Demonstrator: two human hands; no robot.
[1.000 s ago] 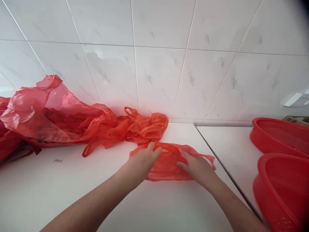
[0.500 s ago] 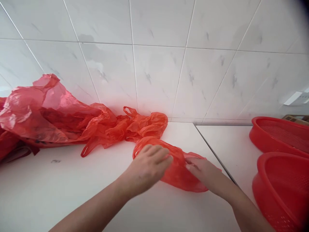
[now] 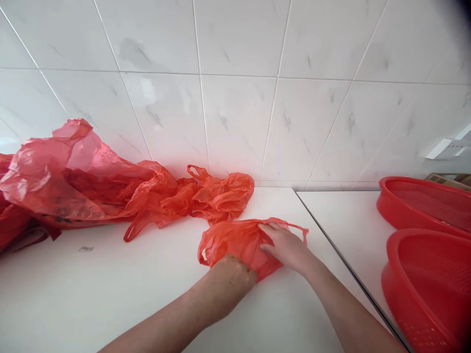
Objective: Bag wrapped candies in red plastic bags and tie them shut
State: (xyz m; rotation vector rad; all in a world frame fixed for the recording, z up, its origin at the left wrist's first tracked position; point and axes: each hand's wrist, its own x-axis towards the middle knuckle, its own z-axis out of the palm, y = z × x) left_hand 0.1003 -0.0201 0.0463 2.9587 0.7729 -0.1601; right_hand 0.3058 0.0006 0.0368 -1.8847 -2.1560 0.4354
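Note:
A thin red plastic bag lies crumpled on the white tabletop, with loop handles at its left and right ends. My left hand is closed at the bag's near edge, its fingers curled down into the film and its fingertips hidden. Stretched fingers of my right hand rest on the bag's right part, thumb apart from them. Just behind, a heap of more red plastic bags runs along the wall to the left.
Two red plastic baskets with perforated walls, a rear basket and a front basket, stand at the right. A dark seam divides the white surface. A tiled wall rises behind, with a white fitting at far right.
My left hand has come down nearer to me and closed on the bag's near edge. My right hand has shifted left and up over the bag, which now lies more bunched.

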